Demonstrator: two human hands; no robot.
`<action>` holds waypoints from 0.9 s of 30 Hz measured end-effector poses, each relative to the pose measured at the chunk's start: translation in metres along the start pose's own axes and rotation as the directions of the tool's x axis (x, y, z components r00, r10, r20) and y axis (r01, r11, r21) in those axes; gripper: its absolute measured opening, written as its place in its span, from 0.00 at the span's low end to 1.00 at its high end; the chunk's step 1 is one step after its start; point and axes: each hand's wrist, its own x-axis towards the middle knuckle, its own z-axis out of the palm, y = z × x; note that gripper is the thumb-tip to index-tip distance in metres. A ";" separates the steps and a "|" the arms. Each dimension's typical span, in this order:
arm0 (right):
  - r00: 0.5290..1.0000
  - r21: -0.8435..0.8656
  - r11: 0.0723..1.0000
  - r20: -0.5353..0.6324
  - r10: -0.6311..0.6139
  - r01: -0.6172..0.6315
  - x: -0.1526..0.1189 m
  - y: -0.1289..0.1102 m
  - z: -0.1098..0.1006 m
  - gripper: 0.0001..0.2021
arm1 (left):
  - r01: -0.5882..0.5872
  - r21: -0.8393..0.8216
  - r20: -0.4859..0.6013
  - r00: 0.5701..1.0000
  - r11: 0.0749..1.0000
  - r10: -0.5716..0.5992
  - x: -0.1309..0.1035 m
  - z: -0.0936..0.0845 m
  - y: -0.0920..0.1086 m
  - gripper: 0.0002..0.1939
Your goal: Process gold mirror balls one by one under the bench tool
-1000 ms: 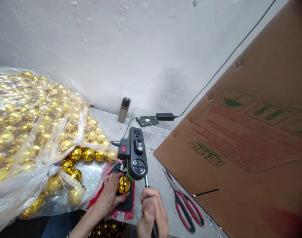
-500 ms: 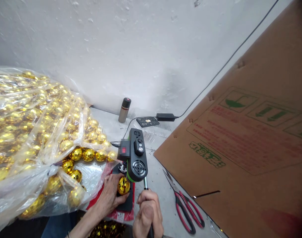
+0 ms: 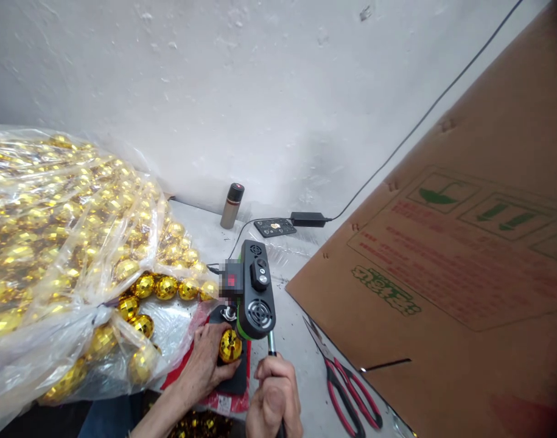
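A shiny gold mirror-faceted ball [image 3: 230, 346] sits under the head of a small black bench press [image 3: 256, 289] with round vents and a green edge. My left hand [image 3: 207, 359] grips the ball from its left side, thumb below and fingers above, over the black base plate [image 3: 235, 383]. A slot or hole shows dark on top of the ball. My right hand [image 3: 274, 395] is wrapped round the press's lever [image 3: 271, 344], in front of the machine. Red plastic [image 3: 214, 401] lies beneath the base.
To the left bulges a clear plastic bag [image 3: 72, 243] full of gold balls, some spilling from its mouth. Red-handled scissors [image 3: 346, 389] lie right of the press, beside a big cardboard box [image 3: 442, 243]. Behind are a bottle [image 3: 231, 207], a phone [image 3: 274, 227] and a power adapter [image 3: 308, 219].
The whole view has shifted slightly, so everything sits a little lower and further right. Both hands keep their holds, and the ball stays under the press.
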 end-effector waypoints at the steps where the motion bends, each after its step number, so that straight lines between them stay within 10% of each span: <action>1: 1.000 0.007 1.000 0.006 -0.011 0.011 0.000 0.000 0.000 0.19 | 0.002 -0.003 0.009 1.000 1.000 -0.002 0.000 -0.001 0.000 0.26; 27: 0.999 0.101 0.995 -0.036 0.022 -0.018 -0.015 0.019 0.001 0.20 | 0.106 -0.082 0.081 0.992 0.991 -0.099 0.005 -0.006 0.017 0.29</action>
